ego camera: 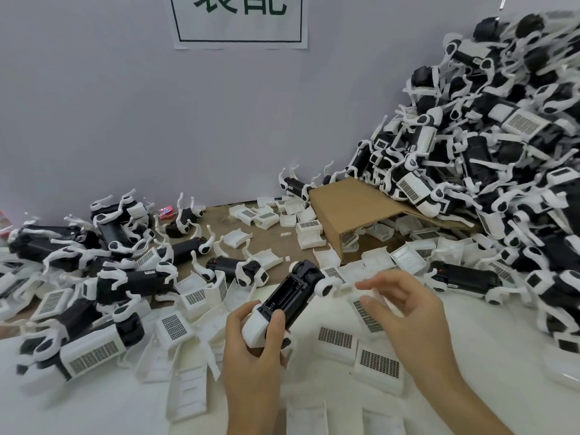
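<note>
Two hands: L [251, 340] tight round toy dog [288, 296], R [408, 315] by its leg [346, 288], grip unclear

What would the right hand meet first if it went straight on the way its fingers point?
The right hand points left at the white leg of the toy dog that the left hand grips. It would likely meet that leg first. Blur hides whether it already touches.

black-and-white toy body [290, 296], white grid-patterned shells [379, 364], brown cardboard [351, 208]
</note>
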The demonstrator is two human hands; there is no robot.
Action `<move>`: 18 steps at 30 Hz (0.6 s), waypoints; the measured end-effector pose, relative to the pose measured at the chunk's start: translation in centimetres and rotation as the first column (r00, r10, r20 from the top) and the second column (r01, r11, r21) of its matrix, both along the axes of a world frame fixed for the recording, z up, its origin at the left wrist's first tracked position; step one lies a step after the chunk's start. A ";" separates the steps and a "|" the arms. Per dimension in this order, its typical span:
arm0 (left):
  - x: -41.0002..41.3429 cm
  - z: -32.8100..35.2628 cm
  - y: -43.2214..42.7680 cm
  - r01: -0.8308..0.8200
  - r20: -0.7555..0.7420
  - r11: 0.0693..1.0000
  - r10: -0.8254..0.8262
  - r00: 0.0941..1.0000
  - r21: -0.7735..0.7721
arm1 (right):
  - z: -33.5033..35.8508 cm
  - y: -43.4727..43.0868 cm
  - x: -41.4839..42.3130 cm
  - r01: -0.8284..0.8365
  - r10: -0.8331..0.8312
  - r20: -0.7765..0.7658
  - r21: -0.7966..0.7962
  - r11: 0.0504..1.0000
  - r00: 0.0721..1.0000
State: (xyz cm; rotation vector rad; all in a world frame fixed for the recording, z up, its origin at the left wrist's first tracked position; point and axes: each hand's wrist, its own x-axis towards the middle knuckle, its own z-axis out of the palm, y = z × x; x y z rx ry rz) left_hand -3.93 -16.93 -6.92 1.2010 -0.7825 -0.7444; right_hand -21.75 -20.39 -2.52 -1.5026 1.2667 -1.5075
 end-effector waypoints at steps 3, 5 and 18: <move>-0.1 0.0 0.2 -0.001 0.024 1.000 0.001 1.000 0.022 | 0.0 0.3 0.1 0.056 -0.070 -0.139 -0.102 0.993 0.988; -0.1 0.1 0.2 -0.002 0.013 1.000 0.002 1.000 0.019 | 0.0 0.1 -0.1 0.059 -0.072 -0.104 -0.119 0.991 0.992; 0.0 0.4 0.4 0.041 0.011 0.999 -0.041 0.999 -0.006 | 1.4 -0.8 -1.3 -0.148 0.065 0.506 0.125 0.981 0.860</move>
